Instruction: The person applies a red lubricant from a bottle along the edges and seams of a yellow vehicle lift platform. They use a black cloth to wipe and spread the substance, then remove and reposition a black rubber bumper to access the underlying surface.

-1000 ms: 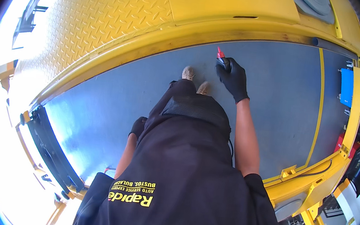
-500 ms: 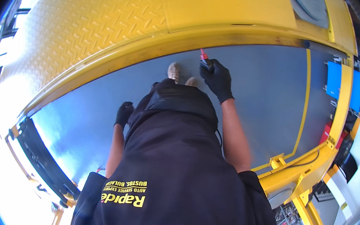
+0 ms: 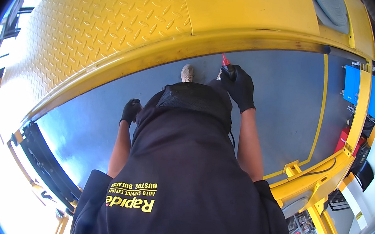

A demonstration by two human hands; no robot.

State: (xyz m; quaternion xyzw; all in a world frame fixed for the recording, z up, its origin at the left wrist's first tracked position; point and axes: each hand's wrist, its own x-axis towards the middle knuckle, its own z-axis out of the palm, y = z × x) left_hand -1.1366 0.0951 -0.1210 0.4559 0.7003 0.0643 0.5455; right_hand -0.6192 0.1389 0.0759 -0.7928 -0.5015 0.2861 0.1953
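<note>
Head view: my right gloved hand (image 3: 240, 87) grips a small red-tipped bottle (image 3: 226, 65); I keep its nozzle steady near the yellow steel lift ramp (image 3: 114, 27), left gloved hand (image 3: 130, 110) loosely curled, empty.

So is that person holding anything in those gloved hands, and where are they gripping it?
The right hand grips a small dark tool with a red tip by its dark body. The left hand appears to hold nothing.

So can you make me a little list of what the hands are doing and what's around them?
Right hand: black glove, gripping a small tool with a red tip
Left hand: black glove, nothing visible in it
Clothing: black shirt
Floor: grey, with a yellow line
Overhead: yellow ribbed metal platform
Far right: blue box
</note>
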